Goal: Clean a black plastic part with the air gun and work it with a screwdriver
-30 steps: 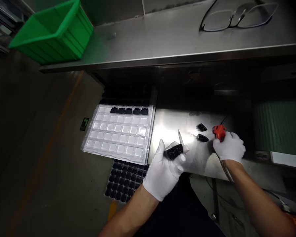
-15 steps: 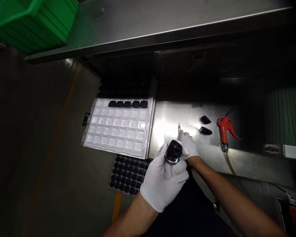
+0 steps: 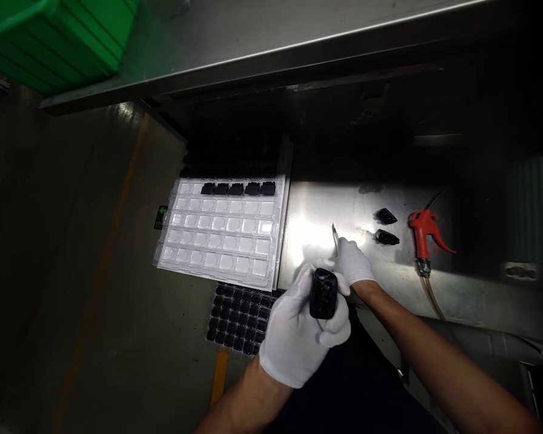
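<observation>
My left hand [image 3: 296,331] in a white glove is shut around a black plastic key-fob casing [image 3: 323,293], its hollow side facing up. Just beside it, my gloved right hand [image 3: 353,262] grips a small craft knife [image 3: 335,239], with only the slim blade showing. Both hands are over the near edge of a steel table [image 3: 326,223]. Two small black plastic parts [image 3: 386,216] lie to the right of the blade. A red air blow gun [image 3: 423,232] rests further right, untouched, with its hose trailing down.
Left of the table lies a clear blister tray [image 3: 219,232] with a row of black parts along its far side. A dark tray of black pieces [image 3: 239,319] sits below it. A green crate [image 3: 58,42] stands on a steel shelf above.
My right hand has let go of the red blow gun and moved left, and now holds the knife. The casing has turned to show its hollow side. The view has shifted slightly.
</observation>
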Action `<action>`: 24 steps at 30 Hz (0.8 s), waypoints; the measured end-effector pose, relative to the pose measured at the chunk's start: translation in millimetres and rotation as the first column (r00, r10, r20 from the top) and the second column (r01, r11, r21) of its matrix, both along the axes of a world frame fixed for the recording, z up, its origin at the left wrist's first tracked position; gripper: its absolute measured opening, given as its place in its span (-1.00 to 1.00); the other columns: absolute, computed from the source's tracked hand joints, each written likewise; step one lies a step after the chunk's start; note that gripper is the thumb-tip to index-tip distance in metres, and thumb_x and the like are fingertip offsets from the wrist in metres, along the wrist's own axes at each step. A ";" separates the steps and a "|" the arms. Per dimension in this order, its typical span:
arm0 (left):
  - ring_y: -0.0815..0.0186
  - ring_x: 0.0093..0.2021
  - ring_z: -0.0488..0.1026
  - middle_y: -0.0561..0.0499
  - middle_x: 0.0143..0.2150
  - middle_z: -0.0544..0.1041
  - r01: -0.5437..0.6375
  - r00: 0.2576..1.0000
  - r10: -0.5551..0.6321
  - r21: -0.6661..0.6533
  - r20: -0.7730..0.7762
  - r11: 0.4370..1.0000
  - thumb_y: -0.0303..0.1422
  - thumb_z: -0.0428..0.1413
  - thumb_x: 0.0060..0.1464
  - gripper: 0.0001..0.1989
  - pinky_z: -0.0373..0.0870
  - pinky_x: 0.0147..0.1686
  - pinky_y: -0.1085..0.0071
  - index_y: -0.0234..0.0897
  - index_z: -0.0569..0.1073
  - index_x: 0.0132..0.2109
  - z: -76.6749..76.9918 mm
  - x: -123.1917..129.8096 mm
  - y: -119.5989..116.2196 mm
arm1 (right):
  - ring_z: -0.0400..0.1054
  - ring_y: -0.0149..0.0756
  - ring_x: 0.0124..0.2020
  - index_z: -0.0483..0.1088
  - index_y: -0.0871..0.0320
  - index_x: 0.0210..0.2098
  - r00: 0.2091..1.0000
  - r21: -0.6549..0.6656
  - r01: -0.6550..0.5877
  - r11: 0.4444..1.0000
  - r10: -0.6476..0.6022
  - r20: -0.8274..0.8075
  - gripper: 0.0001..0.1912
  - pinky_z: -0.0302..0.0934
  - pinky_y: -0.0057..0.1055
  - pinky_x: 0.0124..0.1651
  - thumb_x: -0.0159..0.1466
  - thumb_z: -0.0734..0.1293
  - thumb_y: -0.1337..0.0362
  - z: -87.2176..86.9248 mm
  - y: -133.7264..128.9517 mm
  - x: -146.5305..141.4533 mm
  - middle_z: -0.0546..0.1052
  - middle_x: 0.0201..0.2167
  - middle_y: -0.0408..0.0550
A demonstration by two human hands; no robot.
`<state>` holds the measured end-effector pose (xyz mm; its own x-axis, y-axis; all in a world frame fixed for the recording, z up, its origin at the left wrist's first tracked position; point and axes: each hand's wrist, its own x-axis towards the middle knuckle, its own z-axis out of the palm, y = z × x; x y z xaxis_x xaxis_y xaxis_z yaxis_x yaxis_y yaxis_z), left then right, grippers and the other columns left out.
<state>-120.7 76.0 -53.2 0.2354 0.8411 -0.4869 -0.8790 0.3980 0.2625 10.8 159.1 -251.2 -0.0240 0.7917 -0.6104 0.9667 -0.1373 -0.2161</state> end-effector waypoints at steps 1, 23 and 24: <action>0.56 -0.61 0.15 -0.04 -0.22 0.44 0.001 1.000 0.000 0.010 -0.013 1.000 -0.23 -0.09 0.38 -0.73 -0.05 -0.67 0.57 -0.24 0.45 -0.06 -0.3 -0.5 0.4 | 0.39 -0.16 -0.22 0.28 0.23 0.05 1.000 0.014 0.001 1.000 -0.001 -0.002 -0.72 0.17 -0.40 -0.35 0.36 0.29 0.37 -3.0 -0.4 0.3 0.38 -0.10 0.09; 0.48 -0.66 0.11 0.02 -0.47 0.36 0.144 0.986 -0.147 0.044 0.077 0.989 -0.20 -0.22 0.41 -0.55 -0.03 -0.77 0.59 -0.33 0.50 -0.06 -1.7 -8.3 -0.8 | 0.37 -0.10 -0.18 0.23 0.25 0.16 1.000 0.028 0.000 1.000 0.000 -0.023 -0.58 0.20 -0.37 -0.30 0.34 0.31 0.34 -0.8 -3.5 -1.0 0.38 -0.07 0.15; 0.50 -0.65 0.13 0.00 -0.42 0.41 0.132 0.989 -0.135 0.040 0.068 0.990 -0.23 -0.19 0.40 -0.58 -0.03 -0.76 0.60 -0.34 0.50 -0.06 -1.2 -8.3 -0.9 | 0.37 -0.08 -0.19 0.25 0.25 0.15 1.000 0.029 0.005 1.000 -0.004 -0.029 -0.58 0.20 -0.36 -0.31 0.33 0.32 0.30 -1.0 -4.4 -1.0 0.39 -0.08 0.15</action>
